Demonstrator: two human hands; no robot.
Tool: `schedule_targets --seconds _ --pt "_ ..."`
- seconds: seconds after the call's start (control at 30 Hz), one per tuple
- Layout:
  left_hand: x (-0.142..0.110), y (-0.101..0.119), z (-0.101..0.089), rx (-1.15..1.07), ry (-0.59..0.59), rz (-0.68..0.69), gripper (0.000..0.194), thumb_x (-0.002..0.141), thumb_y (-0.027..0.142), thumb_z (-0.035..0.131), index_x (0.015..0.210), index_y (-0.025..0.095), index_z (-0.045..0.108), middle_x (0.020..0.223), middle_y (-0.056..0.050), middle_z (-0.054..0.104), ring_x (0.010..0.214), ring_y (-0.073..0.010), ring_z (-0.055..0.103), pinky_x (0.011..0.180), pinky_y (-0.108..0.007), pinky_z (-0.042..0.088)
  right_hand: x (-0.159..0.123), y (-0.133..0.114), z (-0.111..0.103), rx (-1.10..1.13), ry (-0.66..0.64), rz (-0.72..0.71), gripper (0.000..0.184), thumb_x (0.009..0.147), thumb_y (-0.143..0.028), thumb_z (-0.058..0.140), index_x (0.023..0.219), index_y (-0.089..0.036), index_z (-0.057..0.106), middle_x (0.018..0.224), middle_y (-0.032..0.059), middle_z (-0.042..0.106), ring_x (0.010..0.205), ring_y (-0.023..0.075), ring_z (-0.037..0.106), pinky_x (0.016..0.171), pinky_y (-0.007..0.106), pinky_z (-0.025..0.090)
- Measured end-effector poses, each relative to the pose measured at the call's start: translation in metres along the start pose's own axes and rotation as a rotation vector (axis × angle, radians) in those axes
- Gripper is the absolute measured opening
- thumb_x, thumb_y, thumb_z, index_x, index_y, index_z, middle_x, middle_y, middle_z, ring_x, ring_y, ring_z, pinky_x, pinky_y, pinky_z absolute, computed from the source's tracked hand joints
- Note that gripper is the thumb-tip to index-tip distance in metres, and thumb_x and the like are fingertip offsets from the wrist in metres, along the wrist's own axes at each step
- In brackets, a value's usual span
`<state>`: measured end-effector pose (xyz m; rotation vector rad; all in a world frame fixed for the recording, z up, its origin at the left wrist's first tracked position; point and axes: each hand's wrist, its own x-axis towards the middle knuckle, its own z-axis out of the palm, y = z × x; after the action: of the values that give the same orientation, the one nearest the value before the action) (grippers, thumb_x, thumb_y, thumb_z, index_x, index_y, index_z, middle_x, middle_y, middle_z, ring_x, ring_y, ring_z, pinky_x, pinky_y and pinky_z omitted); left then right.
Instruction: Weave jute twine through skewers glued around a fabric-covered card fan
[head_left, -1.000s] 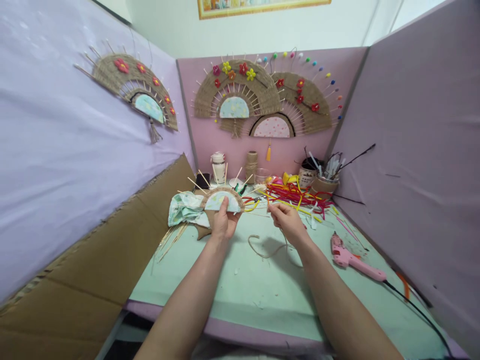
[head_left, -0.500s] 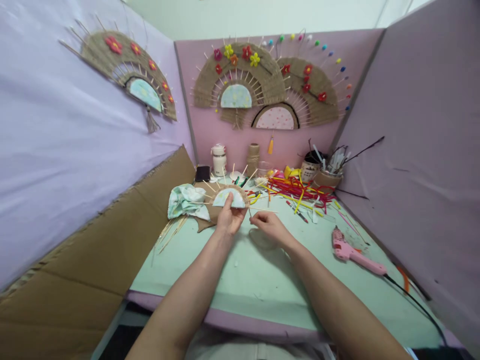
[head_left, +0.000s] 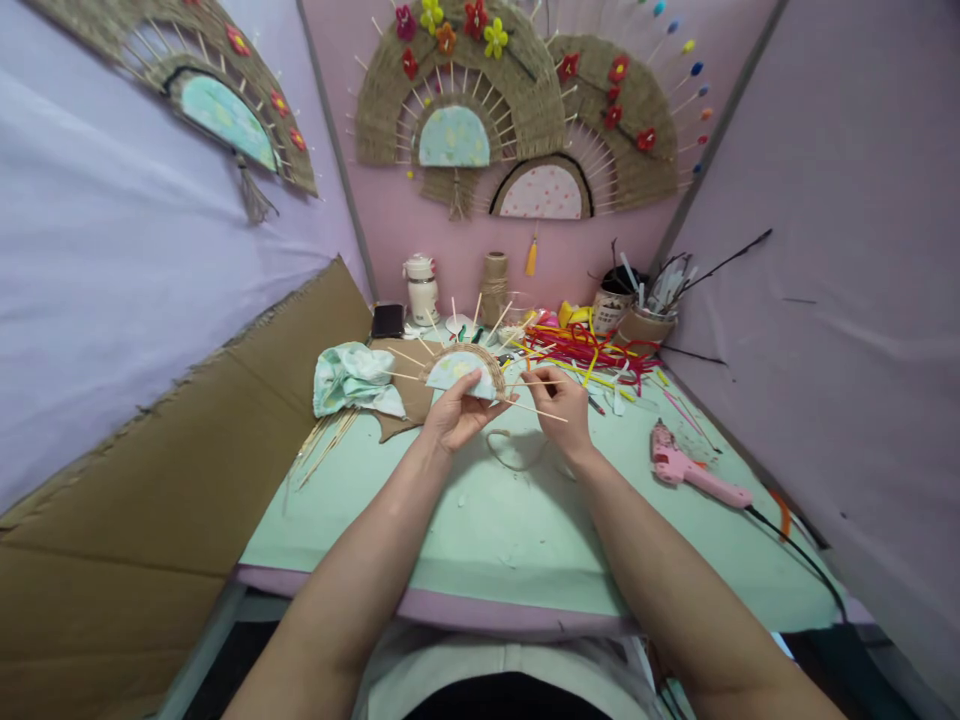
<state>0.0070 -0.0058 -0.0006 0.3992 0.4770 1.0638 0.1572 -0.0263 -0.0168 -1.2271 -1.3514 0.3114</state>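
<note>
My left hand (head_left: 457, 415) holds a small half-round fan (head_left: 454, 368) at its straight lower edge, thumb on the pale blue patterned cloth and fingers underneath. Brown twine is woven around the curved edge, and thin wooden sticks radiate from it. My right hand (head_left: 561, 405) is at the fan's right end, thumb and forefinger pinched on a strand of twine among the lowest sticks. A loose loop of twine (head_left: 517, 462) hangs below, between the hands.
Crumpled cloth (head_left: 352, 380) and spare sticks (head_left: 330, 445) lie left. Behind are a phone (head_left: 388, 321), a white bottle (head_left: 422, 290), a twine spool (head_left: 494, 285) and red pipe cleaners (head_left: 600, 355). A pink glue gun (head_left: 694, 470) lies right. Finished fans (head_left: 454, 135) hang behind.
My right hand has risen from below the fan's right corner to beside its lowest sticks. The fan is tilted more, its right end lower. The camera view has tipped downward.
</note>
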Motion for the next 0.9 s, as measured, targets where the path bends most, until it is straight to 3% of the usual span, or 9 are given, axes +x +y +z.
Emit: schedule_targets --seconds 0.1,0.23,0.53,0.73,0.9 --pt "-0.001 0.0 -0.002 0.033 -0.019 -0.075 0.018 0.082 0.014 0.055 0.1 0.012 0.057 0.09 -0.008 0.069 0.086 -0.0203 0.066 0.089 -0.05 0.051 0.001 0.001 0.0 0.029 0.005 -0.014 0.023 0.081 -0.037 0.057 0.07 -0.017 0.061 0.063 -0.0005 0.059 0.059 0.013 0.051 0.058 0.024 0.039" --pt "0.001 0.001 -0.004 0.052 -0.006 -0.096 0.018 0.083 0.015 0.053 0.101 0.012 0.057 0.093 -0.009 0.068 0.088 -0.02 0.065 0.088 -0.046 0.052 0.003 0.004 0.0 0.035 -0.011 -0.015 0.022 0.081 -0.037 0.058 0.071 -0.017 0.062 0.063 -0.0003 0.06 0.058 0.0131 0.051 0.058 0.025 0.039" --pt "0.006 0.021 -0.012 0.018 0.069 0.062 0.014 0.081 0.013 0.057 0.095 0.014 0.057 0.087 -0.007 0.068 0.083 -0.0184 0.065 0.082 -0.041 0.055 0.014 0.009 -0.014 0.015 -0.138 -0.034 0.023 0.078 -0.039 0.06 0.07 -0.017 0.064 0.064 0.0013 0.061 0.058 0.0141 0.05 0.057 0.026 0.039" --pt "0.007 0.028 -0.015 -0.007 0.163 0.187 0.013 0.077 0.008 0.06 0.087 0.016 0.057 0.078 -0.002 0.067 0.073 -0.0138 0.064 0.084 -0.045 0.054 0.02 0.01 -0.021 -0.012 -0.117 -0.136 0.021 0.081 -0.038 0.057 0.075 -0.018 0.063 0.074 0.004 0.062 0.064 0.0159 0.052 0.061 0.029 0.041" --pt "0.008 0.025 -0.016 0.106 0.139 0.152 0.016 0.075 0.009 0.063 0.088 0.015 0.058 0.076 -0.003 0.068 0.069 -0.0145 0.064 0.081 -0.045 0.055 0.019 0.005 -0.024 -0.007 -0.066 -0.224 0.02 0.083 -0.037 0.056 0.077 -0.019 0.062 0.074 0.0036 0.059 0.067 0.0164 0.053 0.063 0.029 0.041"
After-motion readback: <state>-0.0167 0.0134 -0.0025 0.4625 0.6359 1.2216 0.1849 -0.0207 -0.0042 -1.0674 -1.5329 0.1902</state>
